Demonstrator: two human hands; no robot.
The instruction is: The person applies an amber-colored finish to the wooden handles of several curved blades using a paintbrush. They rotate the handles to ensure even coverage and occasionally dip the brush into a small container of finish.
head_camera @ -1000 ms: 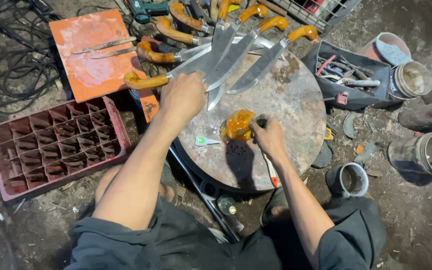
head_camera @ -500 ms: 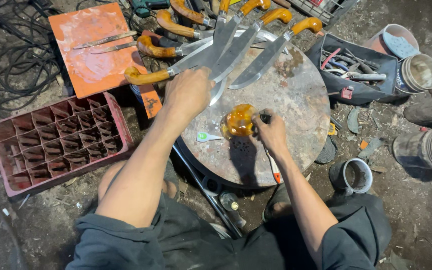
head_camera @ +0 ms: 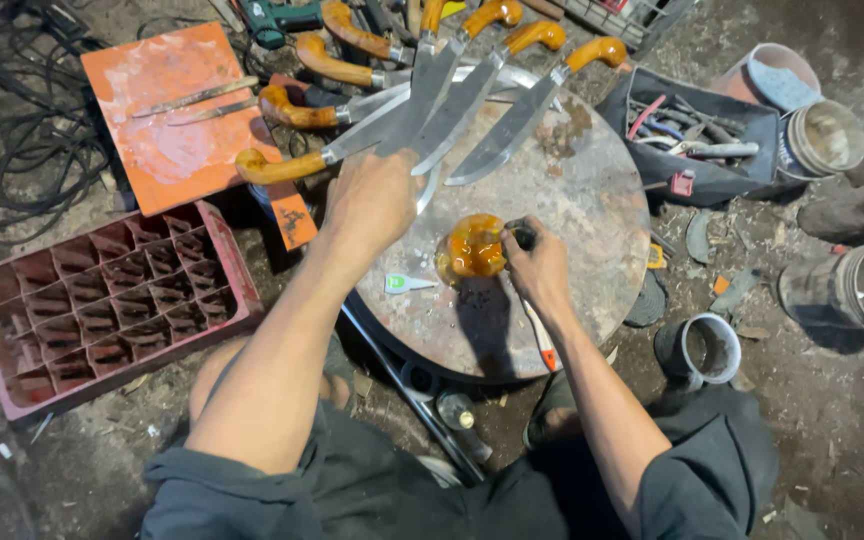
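Note:
On a round metal table [head_camera: 592, 230] my left hand [head_camera: 377, 205] presses down on a curved knife blade [head_camera: 430, 185], most of which it hides. My right hand [head_camera: 537, 265] is closed around the knife next to its glossy amber handle [head_camera: 472, 247], where a small dark tool sits in the fingers. Several finished knives [head_camera: 472, 100] with orange-brown handles lie fanned across the table's far side.
A red plastic crate [head_camera: 102, 300] with empty cells stands at the left. An orange board [head_camera: 167, 110] carries two bare blades. A black tray of tools [head_camera: 697, 135], buckets [head_camera: 822, 135] and a metal can [head_camera: 702, 345] sit at the right. Cables lie at the far left.
Both hands stay in place on the knife. The view has shifted slightly.

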